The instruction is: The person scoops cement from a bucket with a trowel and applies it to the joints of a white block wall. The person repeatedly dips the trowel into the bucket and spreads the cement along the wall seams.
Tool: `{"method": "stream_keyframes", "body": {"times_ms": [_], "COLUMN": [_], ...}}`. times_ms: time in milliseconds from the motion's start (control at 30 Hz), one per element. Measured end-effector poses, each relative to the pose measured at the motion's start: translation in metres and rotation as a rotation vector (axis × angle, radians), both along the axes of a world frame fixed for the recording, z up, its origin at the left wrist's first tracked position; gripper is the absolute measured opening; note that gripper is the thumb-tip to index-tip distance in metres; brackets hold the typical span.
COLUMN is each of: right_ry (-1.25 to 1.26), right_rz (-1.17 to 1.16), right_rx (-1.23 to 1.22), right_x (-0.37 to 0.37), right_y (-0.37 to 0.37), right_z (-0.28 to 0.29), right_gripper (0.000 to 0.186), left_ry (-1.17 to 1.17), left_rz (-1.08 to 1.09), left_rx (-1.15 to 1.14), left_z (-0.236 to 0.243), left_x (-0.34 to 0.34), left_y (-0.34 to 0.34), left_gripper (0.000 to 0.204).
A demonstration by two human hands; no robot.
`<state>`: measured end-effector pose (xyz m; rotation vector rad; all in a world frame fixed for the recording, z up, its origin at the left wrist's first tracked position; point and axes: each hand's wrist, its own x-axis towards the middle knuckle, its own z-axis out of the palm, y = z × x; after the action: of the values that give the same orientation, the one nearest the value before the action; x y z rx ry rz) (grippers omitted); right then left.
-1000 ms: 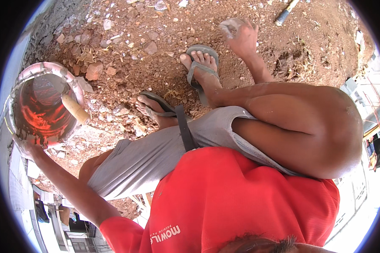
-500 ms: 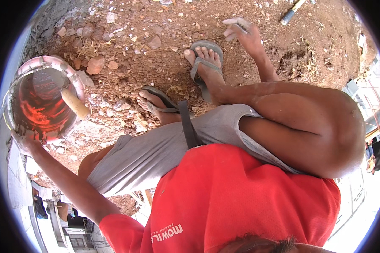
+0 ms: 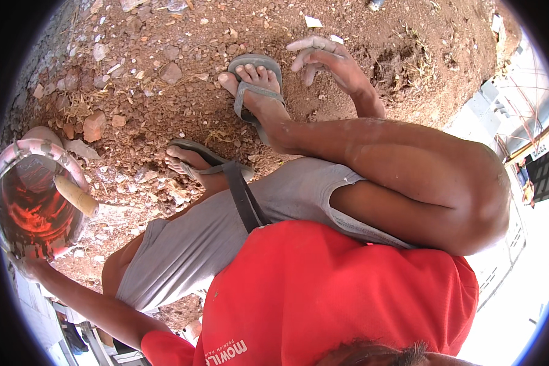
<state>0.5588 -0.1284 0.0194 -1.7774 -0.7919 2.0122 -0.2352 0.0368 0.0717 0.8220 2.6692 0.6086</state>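
My left hand is at the near rim of a pinkish-red bucket on the left, apparently gripping it; its fingers are partly hidden. Grey mortar smears coat the bucket's rim and inner wall. A tool's pale wooden handle sticks out over the right side of the rim; its other end is hidden inside. My right hand, dusted with grey, hovers above the soil beyond my right knee. It holds nothing, and its fingers are apart and slightly bent.
Reddish soil strewn with stones surrounds my sandalled feet. A larger reddish rock lies beyond the bucket. A small white piece is near my right hand. Dry grass lies farther right, by pale structures at the edge.
The view has shifted, putting the bucket lower and farther left. My right hand's fingers have spread and show more fully. A blue-ended handle at the top has almost left the picture.
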Motion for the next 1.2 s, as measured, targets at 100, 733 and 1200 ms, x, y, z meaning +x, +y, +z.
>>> {"method": "stream_keyframes", "body": {"times_ms": [100,733,1200], "right_ry": [0.033,-0.407,-0.345], "right_rz": [-0.031,0.174,0.144], "right_rx": [-0.027,0.28,0.324], "right_x": [0.006,-0.001,0.001], "right_y": [-0.003,0.0,0.0], "right_z": [0.001,0.002,-0.008], "right_gripper": [0.037,0.026,0.025], "left_ry": [0.005,0.106,0.092], "left_rz": [0.025,-0.105,0.018], "left_rx": [-0.023,-0.069,0.002], "left_z": [0.0,0.018,0.013], "left_x": [-0.011,0.051,0.046], "left_y": [-0.001,0.008,0.017], "left_gripper": [0.045,0.047,0.04]}}
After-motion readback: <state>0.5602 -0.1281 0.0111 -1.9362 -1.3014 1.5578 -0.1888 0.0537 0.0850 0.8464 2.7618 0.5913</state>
